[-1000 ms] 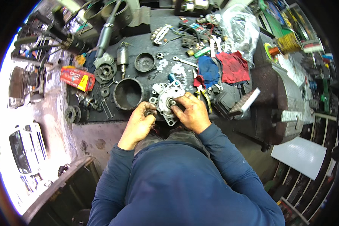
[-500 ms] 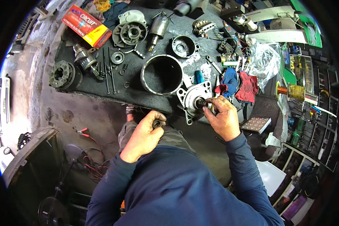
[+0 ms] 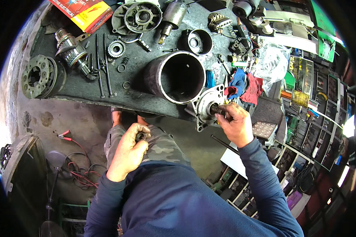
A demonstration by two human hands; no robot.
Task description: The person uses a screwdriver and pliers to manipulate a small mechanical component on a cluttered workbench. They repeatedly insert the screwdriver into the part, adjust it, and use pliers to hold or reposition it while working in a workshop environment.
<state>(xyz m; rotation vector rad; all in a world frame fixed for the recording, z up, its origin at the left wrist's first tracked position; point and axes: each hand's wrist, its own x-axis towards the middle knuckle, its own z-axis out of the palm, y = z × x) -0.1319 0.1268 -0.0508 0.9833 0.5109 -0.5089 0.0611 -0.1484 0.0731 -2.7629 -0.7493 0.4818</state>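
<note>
My right hand (image 3: 237,121) pinches a small dark metal shaft piece (image 3: 216,110) at the centre of a cast-metal end housing (image 3: 205,103). That housing stands tilted at the bench's front edge, against an open steel cylinder (image 3: 154,81). Closed around a small, dark, ring-shaped metal part (image 3: 141,136), my left hand (image 3: 126,152) hovers over my lap, apart from the bench. My fingers cover much of both small parts.
On the dark workbench (image 3: 83,89) lie an armature (image 3: 72,51), a gear (image 3: 116,48), two long bolts (image 3: 99,67) and a round housing (image 3: 140,17). Red and blue cloths (image 3: 252,90) hang at the right. Clamp cables (image 3: 81,173) lie on the floor.
The view has shifted, and the bench appears larger. My left hand is farther left and slightly lower, still closed on the ring-shaped part. My right hand stays at the housing's centre.
</note>
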